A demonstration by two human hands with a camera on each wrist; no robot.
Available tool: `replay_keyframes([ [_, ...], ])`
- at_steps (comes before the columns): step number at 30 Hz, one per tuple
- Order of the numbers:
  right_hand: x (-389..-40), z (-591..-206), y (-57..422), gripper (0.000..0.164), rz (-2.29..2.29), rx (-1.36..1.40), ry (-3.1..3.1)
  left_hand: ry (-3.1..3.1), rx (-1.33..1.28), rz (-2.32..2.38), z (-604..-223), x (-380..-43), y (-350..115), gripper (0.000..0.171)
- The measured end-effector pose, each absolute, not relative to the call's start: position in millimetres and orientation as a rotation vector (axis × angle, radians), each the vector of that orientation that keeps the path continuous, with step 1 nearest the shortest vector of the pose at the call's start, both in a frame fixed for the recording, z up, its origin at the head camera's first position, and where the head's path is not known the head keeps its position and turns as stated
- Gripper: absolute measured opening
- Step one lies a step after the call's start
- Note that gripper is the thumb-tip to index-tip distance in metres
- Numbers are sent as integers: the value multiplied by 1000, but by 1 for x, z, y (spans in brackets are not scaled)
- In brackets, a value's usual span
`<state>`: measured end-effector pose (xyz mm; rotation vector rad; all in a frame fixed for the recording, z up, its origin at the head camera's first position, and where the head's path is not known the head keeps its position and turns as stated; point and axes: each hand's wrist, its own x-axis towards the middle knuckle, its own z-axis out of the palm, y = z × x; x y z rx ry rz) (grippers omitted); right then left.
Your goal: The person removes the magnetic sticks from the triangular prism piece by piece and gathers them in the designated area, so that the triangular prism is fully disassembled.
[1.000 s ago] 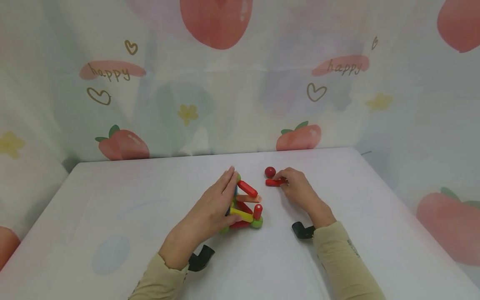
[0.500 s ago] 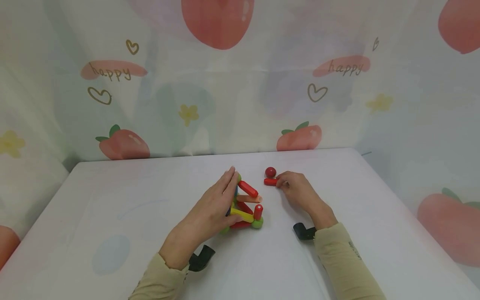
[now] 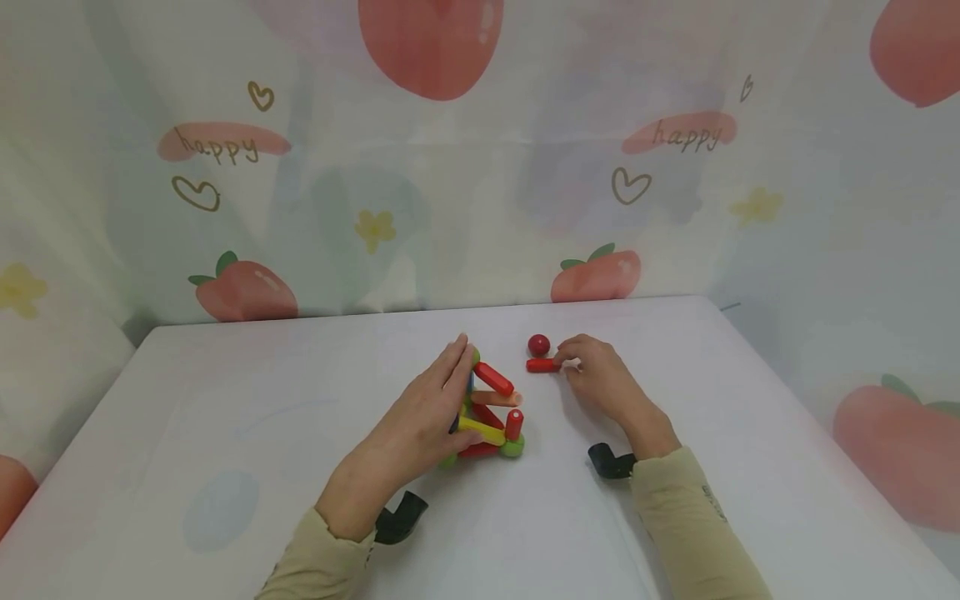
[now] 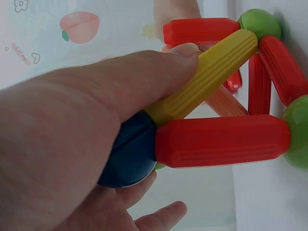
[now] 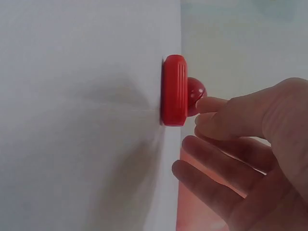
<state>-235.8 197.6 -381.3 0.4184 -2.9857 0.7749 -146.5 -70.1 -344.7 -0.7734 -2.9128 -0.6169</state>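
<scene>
My left hand [image 3: 420, 417] holds a structure of magnetic rods and balls, its thumb on a yellow rod [image 4: 207, 77]. A blue ball [image 4: 132, 151] sits between that thumb and the palm, joined to a thick red rod [image 4: 221, 142]. Green balls [image 4: 260, 24] mark other corners, and an orange rod [image 3: 495, 398] shows inside. The other fingers lie straight along the far side. My right hand [image 3: 603, 379] is beside a loose red rod [image 5: 174, 91] lying on the table, thumb and forefinger near its end without closing round it. A red ball [image 5: 198, 91] lies just behind the rod.
A white cloth covers the table [image 3: 300, 467], with a patterned curtain [image 3: 450, 183] behind its far edge. Black curved pieces stick out at the left wrist [image 3: 401, 518] and the right wrist [image 3: 611, 461].
The loose red rod has shifted slightly left, and my right fingertips have spread and drawn back toward its right end. My left hand and the structure stay in place.
</scene>
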Motion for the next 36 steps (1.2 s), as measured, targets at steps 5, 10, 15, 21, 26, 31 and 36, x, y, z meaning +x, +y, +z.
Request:
replay_keyframes([
  [5, -230, -372, 194, 19, 825, 447, -2909, -2927, -755, -618, -344, -147, -69, 106],
  [10, -221, -363, 186, 18, 847, 498, -2850, -2928, -761, -624, -345, -146, -69, 106],
  [15, -211, -350, 176, 17, 888, 584, -2799, -2924, -759, -621, -345, -146, -70, 105],
  [21, -200, -340, 167, 14, 948, 678, -2758, -2929, -753, -616, -345, -147, -70, 106],
  [26, -192, -335, 162, 18, 946, 775, -2694, -2929, -753, -620, -345, -146, -70, 106],
  [31, -186, -334, 153, 21, 973, 874, -2657, -2885, -792, -618, -345, -146, -70, 105],
  [36, -181, -334, 144, 27, 1008, 899, -2676, -2885, -791, -636, -344, -145, -71, 104],
])
